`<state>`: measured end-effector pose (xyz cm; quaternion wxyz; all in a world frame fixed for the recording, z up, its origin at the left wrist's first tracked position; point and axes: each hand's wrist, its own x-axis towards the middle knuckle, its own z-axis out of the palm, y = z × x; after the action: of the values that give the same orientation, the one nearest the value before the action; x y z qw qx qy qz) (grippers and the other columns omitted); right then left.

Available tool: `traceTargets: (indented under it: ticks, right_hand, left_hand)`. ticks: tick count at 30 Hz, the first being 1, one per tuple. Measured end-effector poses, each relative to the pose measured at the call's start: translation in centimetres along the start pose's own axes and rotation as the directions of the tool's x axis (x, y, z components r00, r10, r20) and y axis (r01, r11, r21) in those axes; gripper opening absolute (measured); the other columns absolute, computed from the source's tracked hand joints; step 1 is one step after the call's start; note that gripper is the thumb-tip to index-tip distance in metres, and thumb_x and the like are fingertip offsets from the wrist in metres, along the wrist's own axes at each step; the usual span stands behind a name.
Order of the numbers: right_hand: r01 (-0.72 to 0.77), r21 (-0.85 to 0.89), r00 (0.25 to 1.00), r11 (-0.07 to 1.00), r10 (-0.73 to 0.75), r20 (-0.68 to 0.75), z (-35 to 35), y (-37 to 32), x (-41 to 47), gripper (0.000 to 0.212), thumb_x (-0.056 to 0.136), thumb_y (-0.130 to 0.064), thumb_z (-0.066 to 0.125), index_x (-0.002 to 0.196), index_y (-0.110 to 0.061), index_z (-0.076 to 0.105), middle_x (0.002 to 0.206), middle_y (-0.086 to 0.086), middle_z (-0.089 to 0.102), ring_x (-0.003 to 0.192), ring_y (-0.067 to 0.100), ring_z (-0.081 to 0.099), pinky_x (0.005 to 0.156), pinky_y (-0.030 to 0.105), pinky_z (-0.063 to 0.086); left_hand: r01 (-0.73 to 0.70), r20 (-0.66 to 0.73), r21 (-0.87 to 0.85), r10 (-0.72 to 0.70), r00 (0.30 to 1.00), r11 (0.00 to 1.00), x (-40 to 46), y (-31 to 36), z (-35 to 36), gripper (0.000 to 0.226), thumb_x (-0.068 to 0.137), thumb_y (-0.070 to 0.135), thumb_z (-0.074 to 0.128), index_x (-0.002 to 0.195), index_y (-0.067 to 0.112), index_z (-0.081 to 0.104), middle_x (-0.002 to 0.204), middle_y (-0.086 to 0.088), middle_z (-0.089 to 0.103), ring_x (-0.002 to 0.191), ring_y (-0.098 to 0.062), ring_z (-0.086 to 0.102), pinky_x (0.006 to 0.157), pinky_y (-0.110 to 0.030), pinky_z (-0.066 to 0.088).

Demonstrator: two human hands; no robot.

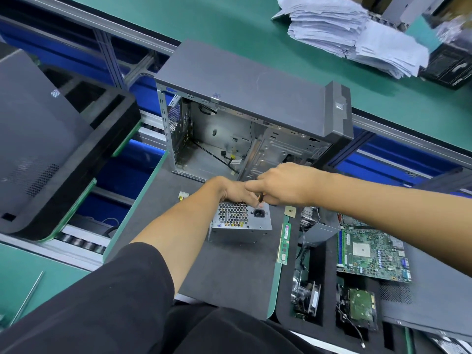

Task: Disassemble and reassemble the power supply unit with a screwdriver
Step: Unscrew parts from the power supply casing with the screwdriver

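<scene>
Sitting on the dark grey mat just in front of the open computer case (245, 98), the power supply unit (240, 221) is a bare sheet-metal box with a honeycomb grille and a black mains socket on the face turned toward the camera. It looks rigid and fairly heavy for its bulk, so it should stay put under tool pressure if pinned. Its steel skin is smooth and its edges probably sharp. The safest hold is flat across the top or around the solid side walls, not on the perforated grille or on the white connector (183, 194) poking out at its far left.

The left hand (231, 190) lies over the far top edge of the unit, fingers curled down onto it, steadying it. The right hand (286, 183) is clenched around the dark handle of the screwdriver (258, 202). Its shaft points down at the upper edge of the box near the socket. I cannot tell whether the tip sits in a screw.

Counted: one power supply unit, one screwdriver, two hands. Near right lie one green memory stick (284, 242), one motherboard (374, 254), one hard drive (360, 307) and one small fan (306, 295). One stack of papers (352, 31) rests far right.
</scene>
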<state>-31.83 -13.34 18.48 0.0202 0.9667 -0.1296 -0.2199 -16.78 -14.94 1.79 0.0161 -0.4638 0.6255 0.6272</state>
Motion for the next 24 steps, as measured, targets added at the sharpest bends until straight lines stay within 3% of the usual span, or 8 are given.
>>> traceTargets:
  ticks: [2, 7, 10, 15, 18, 21, 22, 24]
  right_hand:
    - [-0.124, 0.090, 0.991, 0.988, 0.128, -0.044, 0.6, -0.7, 0.3, 0.013, 0.093, -0.022, 0.047, 0.097, -0.025, 0.035, 0.069, 0.003, 0.051, 0.062, 0.032, 0.048, 0.055, 0.035, 0.035]
    - [-0.265, 0.214, 0.955, 0.940, 0.286, -0.073, 0.8, -1.3, 1.2, 0.020, 0.089, -0.014, 0.051, 0.092, -0.024, 0.034, 0.063, 0.000, 0.043, 0.064, 0.032, 0.044, 0.056, 0.036, 0.036]
    - [-0.296, 0.241, 0.943, 0.924, 0.323, -0.079, 0.8, -1.6, 1.2, 0.019, 0.088, -0.013, 0.052, 0.091, -0.023, 0.036, 0.065, 0.000, 0.045, 0.064, 0.030, 0.044, 0.058, 0.036, 0.037]
    - [-0.330, 0.301, 0.928, 0.895, 0.366, -0.069, 0.8, -1.4, 0.8, 0.020, 0.087, -0.014, 0.050, 0.085, -0.025, 0.033, 0.063, 0.000, 0.044, 0.054, 0.021, 0.040, 0.050, 0.034, 0.027]
    - [-0.268, 0.321, 0.956, 0.908, 0.293, -0.032, 0.1, -1.1, 0.6, 0.018, 0.086, -0.023, 0.055, 0.083, -0.028, 0.037, 0.063, -0.008, 0.047, 0.056, 0.012, 0.045, 0.048, 0.031, 0.026]
    - [-0.129, 0.388, 0.991, 0.912, 0.134, 0.014, -0.9, -0.6, 0.3, 0.014, 0.082, -0.028, 0.059, 0.085, -0.028, 0.046, 0.065, -0.009, 0.057, 0.055, 0.007, 0.056, 0.049, 0.029, 0.038]
    - [-0.086, 0.349, 0.996, 0.933, 0.087, 0.015, -1.0, -0.4, 0.2, 0.015, 0.082, -0.028, 0.060, 0.087, -0.029, 0.046, 0.066, -0.008, 0.058, 0.054, 0.008, 0.056, 0.049, 0.029, 0.038]
    - [-0.019, 0.136, 0.999, 0.991, 0.024, -0.030, -0.9, -0.2, 0.1, 0.013, 0.085, -0.031, 0.056, 0.093, -0.032, 0.045, 0.064, -0.006, 0.055, 0.055, 0.016, 0.050, 0.047, 0.028, 0.029]
  left_hand:
    - [0.032, 0.029, 0.012, -0.033, 0.999, 0.999, -0.2, 0.2, 0.0, 0.052, 0.101, 0.044, 0.059, 0.137, 0.006, 0.058, 0.138, -0.004, 0.058, 0.125, -0.020, 0.050, 0.105, -0.032, 0.038]
    - [0.002, 0.002, 0.065, -0.002, 1.000, 0.998, -0.3, 0.5, 0.1, 0.060, 0.098, 0.048, 0.062, 0.135, 0.001, 0.060, 0.137, -0.008, 0.059, 0.125, -0.024, 0.052, 0.117, -0.045, 0.036]
    - [-0.009, -0.025, 0.053, 0.011, 1.000, 0.999, 0.0, 0.2, 0.1, 0.059, 0.097, 0.045, 0.065, 0.131, -0.003, 0.061, 0.121, -0.005, 0.059, 0.113, -0.022, 0.052, 0.115, -0.046, 0.038]
    - [0.003, -0.032, -0.015, -0.003, 0.999, 1.000, 0.0, 0.0, 0.1, 0.050, 0.094, 0.046, 0.068, 0.124, 0.006, 0.069, 0.124, -0.005, 0.067, 0.118, -0.023, 0.059, 0.105, -0.036, 0.045]
    - [0.026, -0.047, -0.020, -0.027, 0.999, 0.999, 0.0, 0.1, 0.0, 0.039, 0.096, 0.042, 0.068, 0.116, 0.009, 0.071, 0.104, 0.005, 0.068, 0.096, -0.010, 0.059, 0.081, -0.022, 0.047]
    - [0.048, -0.069, -0.032, -0.050, 0.996, 0.998, -0.2, -0.2, -0.1, 0.019, 0.100, 0.029, 0.064, 0.104, 0.012, 0.069, 0.085, 0.012, 0.072, 0.087, -0.012, 0.060, 0.066, -0.015, 0.051]
    - [0.052, -0.078, -0.055, -0.057, 0.995, 0.997, -0.4, -0.2, -0.1, 0.013, 0.100, 0.026, 0.063, 0.103, 0.014, 0.068, 0.085, 0.011, 0.073, 0.090, -0.015, 0.062, 0.068, -0.016, 0.053]
    - [0.018, -0.079, -0.074, -0.024, 0.997, 0.997, -0.6, -0.1, -0.1, 0.026, 0.099, 0.025, 0.064, 0.121, 0.011, 0.064, 0.119, -0.001, 0.070, 0.117, -0.021, 0.059, 0.098, -0.028, 0.050]
